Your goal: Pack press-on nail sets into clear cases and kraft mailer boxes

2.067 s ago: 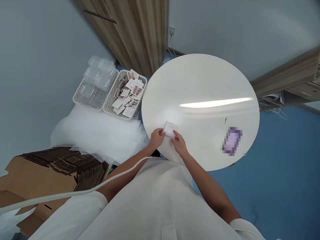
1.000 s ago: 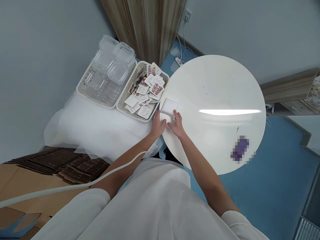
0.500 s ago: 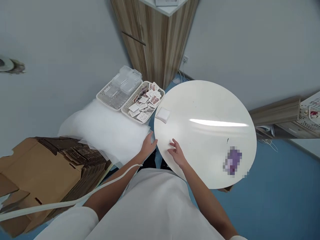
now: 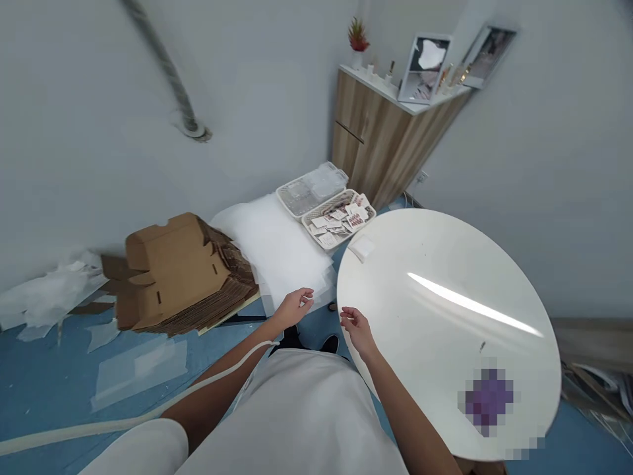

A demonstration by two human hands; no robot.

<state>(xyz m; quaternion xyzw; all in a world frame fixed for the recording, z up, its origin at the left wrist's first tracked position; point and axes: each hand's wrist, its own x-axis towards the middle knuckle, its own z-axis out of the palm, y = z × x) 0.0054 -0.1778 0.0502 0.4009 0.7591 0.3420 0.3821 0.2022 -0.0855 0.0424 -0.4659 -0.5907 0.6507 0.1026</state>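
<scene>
My left hand (image 4: 295, 307) hovers with nothing in it over the near edge of a stack of white translucent sheets (image 4: 277, 244), its fingers loosely curved and apart. At the left edge of the round white table (image 4: 445, 264) is my right hand (image 4: 358, 330), also holding nothing, with fingers bent but apart. A small white folded packet (image 4: 362, 248) lies on the table beyond my right hand. Behind the sheets stand a basket of printed cards (image 4: 339, 221) and a basket of clear plastic boxes (image 4: 312, 189). A pixelated purple item (image 4: 489, 400) rests on the table's near right part.
Flattened brown cardboard boxes (image 4: 173, 277) are piled at the left. Plastic film (image 4: 54, 290) lies beyond them, with more on the blue floor. A wooden cabinet (image 4: 370, 132) with frames and a plant stands at the back. A white cable runs along my left arm.
The view has swung left, showing more floor, cardboard and the cabinet top. Both hands remain without objects; the left is now over the sheets' near edge, and its fingers have curled a little.
</scene>
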